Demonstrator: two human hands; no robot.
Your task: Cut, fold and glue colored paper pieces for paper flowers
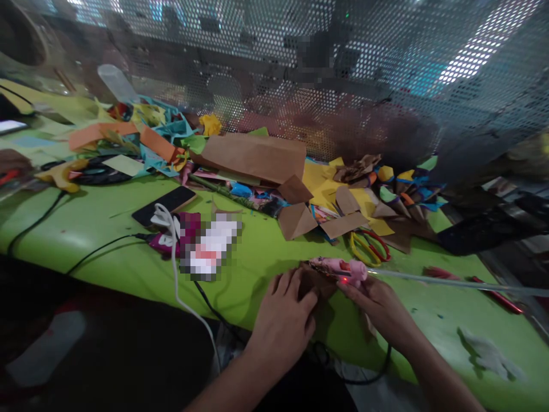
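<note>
Pressing down with your left hand, you are holding a small brown paper piece flat on the green worktop, near its front edge. These fingers are lying spread and released, grasping nothing. Your right hand is clenching the pink glue gun, whose tip seems to be at the piece. I judge the gluing is only beginning: 1 piece is in work, while many cut brown pieces and the scissors are lying behind.

left hand pressing brown paper, right hand gripping pink glue gun
</note>
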